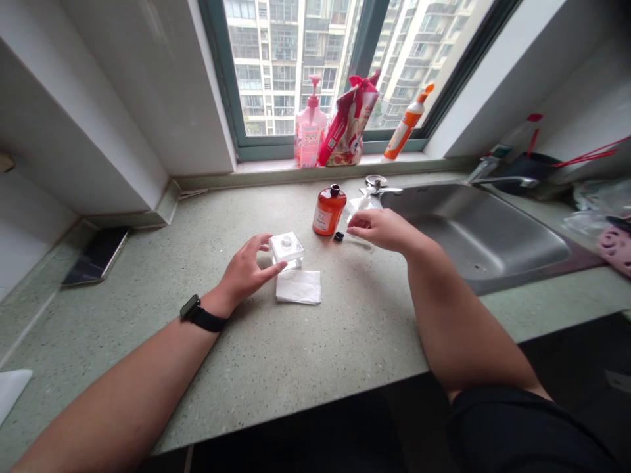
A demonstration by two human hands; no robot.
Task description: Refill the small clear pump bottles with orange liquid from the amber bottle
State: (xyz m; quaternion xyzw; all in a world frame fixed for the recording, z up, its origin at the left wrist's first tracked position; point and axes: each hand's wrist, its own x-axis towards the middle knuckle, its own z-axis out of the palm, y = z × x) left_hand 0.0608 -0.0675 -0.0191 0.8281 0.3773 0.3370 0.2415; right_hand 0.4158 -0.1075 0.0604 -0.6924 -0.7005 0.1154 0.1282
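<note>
My left hand [251, 266] grips a clear square bottle [287, 247] by its sides, thumb in front, on the counter. Its round open neck faces up. A folded white tissue [298, 287] lies just in front of it. My right hand [377, 228] is curled with its fingertips together beside a clear item with a white pump top [365, 198]; the hand covers part of it, and what the fingers hold is hidden. Between my hands stands an uncapped orange-brown bottle [329, 211] with a pale label. Its small black cap [338, 236] lies at its foot.
A steel sink [493, 223] with a faucet [513, 180] is at the right. On the windowsill stand a pink pump bottle [309, 135], a red-and-white bag [349, 125] and an orange squeeze bottle [407, 128]. A dark phone-like slab [96, 256] lies at the left wall.
</note>
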